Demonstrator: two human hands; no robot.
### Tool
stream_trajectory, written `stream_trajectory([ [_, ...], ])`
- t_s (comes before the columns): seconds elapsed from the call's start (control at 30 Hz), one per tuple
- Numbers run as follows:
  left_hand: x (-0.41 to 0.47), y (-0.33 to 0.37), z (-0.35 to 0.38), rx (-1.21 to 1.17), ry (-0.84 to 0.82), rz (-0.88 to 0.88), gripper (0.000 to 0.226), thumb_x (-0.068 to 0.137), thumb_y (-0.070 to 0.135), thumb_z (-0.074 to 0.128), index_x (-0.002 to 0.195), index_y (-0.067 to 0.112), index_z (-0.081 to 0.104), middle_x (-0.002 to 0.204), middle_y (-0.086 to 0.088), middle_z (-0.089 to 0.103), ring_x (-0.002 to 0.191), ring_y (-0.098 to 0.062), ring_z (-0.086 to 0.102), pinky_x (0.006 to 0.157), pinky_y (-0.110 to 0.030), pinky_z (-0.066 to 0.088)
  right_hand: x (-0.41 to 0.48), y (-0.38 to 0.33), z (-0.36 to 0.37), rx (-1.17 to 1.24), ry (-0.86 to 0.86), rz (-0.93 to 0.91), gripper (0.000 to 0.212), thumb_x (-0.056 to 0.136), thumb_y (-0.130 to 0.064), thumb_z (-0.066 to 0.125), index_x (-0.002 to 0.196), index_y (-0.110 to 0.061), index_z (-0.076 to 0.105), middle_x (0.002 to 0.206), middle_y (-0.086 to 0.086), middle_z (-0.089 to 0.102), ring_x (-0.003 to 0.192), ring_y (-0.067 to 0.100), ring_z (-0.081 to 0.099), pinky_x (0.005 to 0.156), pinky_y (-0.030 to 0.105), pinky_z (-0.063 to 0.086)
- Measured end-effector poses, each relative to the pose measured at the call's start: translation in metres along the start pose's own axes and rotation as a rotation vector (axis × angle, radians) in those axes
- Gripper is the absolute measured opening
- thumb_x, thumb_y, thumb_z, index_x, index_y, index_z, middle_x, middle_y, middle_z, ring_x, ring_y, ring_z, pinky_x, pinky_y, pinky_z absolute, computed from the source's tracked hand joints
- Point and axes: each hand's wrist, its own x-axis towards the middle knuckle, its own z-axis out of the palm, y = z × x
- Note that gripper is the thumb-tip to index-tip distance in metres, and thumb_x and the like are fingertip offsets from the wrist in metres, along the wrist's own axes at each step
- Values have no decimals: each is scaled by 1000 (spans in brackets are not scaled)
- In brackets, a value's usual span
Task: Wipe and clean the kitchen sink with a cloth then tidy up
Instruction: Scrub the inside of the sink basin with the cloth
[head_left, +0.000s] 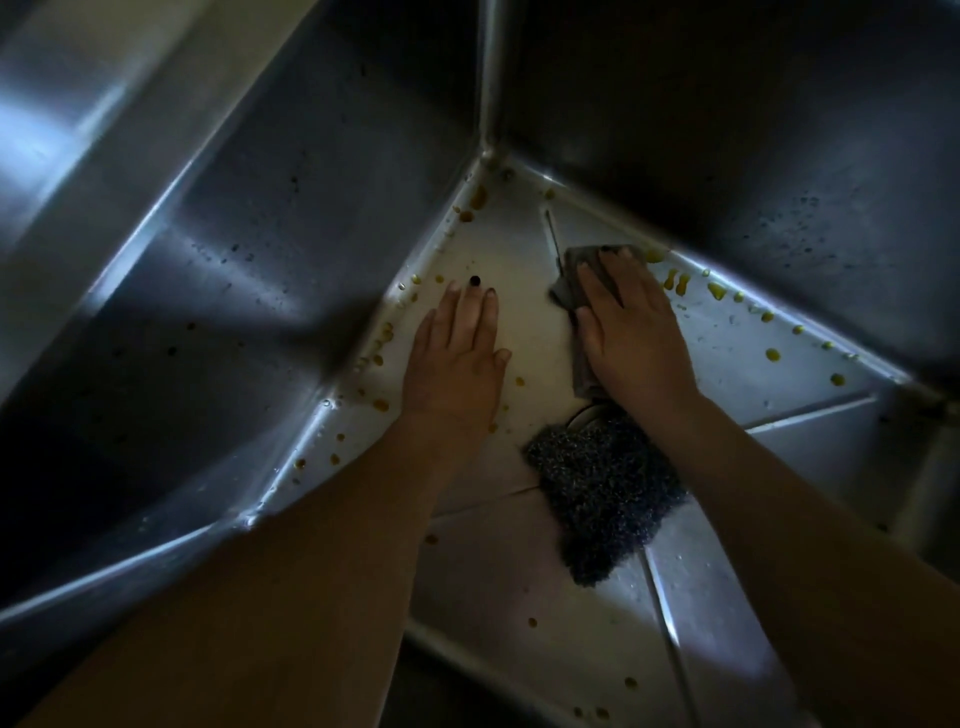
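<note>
I look down into a deep steel sink (291, 218) with a pale, lit floor. My right hand (631, 332) presses flat on a grey cloth (571, 280) near the sink's far corner; the cloth shows past my fingertips and beside my thumb. My left hand (460, 358) lies flat on the sink floor to the left of the cloth, fingers together, holding nothing. Yellow-brown drops (675, 283) dot the floor along both wall seams.
A dark steel-wool scourer (605, 493) lies on the sink floor just below my right wrist, partly covering the round drain (589, 415). A thin dark streak (553, 239) runs along the floor crease beside the cloth. Tall steel walls close in left and right.
</note>
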Motion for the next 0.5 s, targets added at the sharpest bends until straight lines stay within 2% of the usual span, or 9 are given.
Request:
stream_trajectory([
  [0.2, 1, 0, 2, -18, -3, 7, 59, 100, 34, 19, 147, 11, -7, 157, -6, -5, 143, -23, -11, 115, -34, -4, 7, -10, 2, -57, 3, 20, 46, 97, -22, 40, 140, -7, 37, 147, 20, 32, 139, 35, 23, 114, 43, 16],
  [0.5, 3, 1, 6, -24, 8, -5, 56, 100, 32, 16, 147, 12, -8, 157, -9, -6, 143, -24, -10, 114, -34, -4, 60, -28, 8, -69, 35, -69, 47, 100, -27, 28, 143, -9, 32, 150, 14, 29, 143, 27, 16, 118, 35, 6],
])
